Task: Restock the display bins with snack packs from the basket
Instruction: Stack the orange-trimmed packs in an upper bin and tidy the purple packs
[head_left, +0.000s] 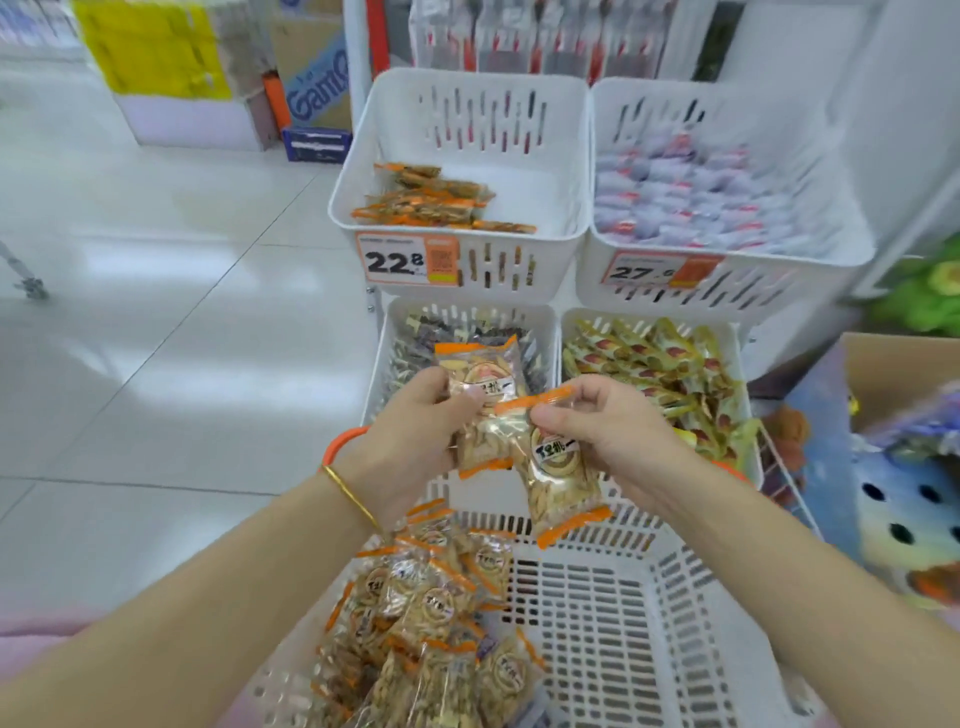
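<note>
My left hand (410, 436) grips a clear snack pack with orange ends (480, 379), held upright above the basket. My right hand (608, 431) pinches the top edge of a second snack pack (558, 478), which hangs down and overlaps the first. Below them the white slotted basket (623, 623) holds several more of the same packs (431, 613) piled on its left side. The upper left display bin (550, 156), tagged 22.8, has a few matching orange-edged packs (436, 197) on its left.
The upper right bin (727, 270), tagged 27, is full of pale blue and red packs. Two lower bins hold dark packs (415, 343) and yellow-red packs (654, 364). A cardboard box with plush toys (904, 467) stands at right. Tiled floor (156, 312) lies at left.
</note>
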